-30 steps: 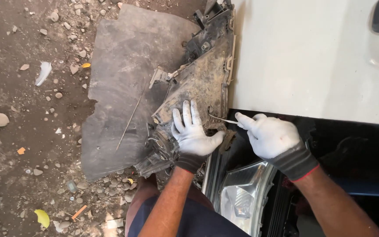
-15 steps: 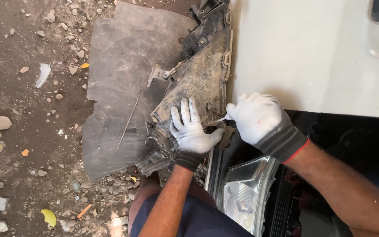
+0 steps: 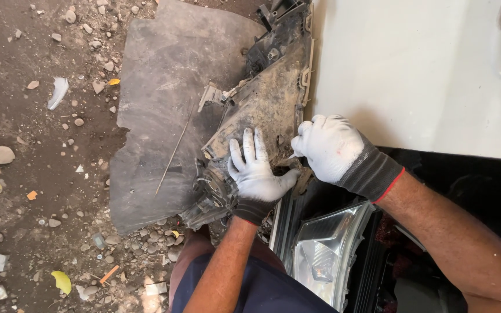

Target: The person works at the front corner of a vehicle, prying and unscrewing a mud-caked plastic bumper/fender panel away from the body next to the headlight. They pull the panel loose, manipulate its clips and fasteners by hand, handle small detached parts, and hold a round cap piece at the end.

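A dirty grey plastic headlight housing (image 3: 265,101) sticks out beside the white car body panel (image 3: 413,69). My left hand (image 3: 257,171), in a white glove, lies flat on the housing with fingers spread. My right hand (image 3: 329,145), also gloved, is closed around a thin metal tool (image 3: 290,156) whose tip touches the housing's lower edge, just right of my left thumb. Most of the tool is hidden inside my fist. A clear headlight lens (image 3: 320,255) sits below both hands.
A grey mudguard sheet (image 3: 163,104) lies on the dirt with a thin metal rod (image 3: 172,153) across it. Stones and litter are scattered over the ground (image 3: 36,150) at left. My knee in dark shorts (image 3: 244,284) is at the bottom.
My right hand has moved up and left, closing in on the housing beside my left hand; the tool, earlier showing more of its length, is now mostly inside the fist. My left hand stays put.
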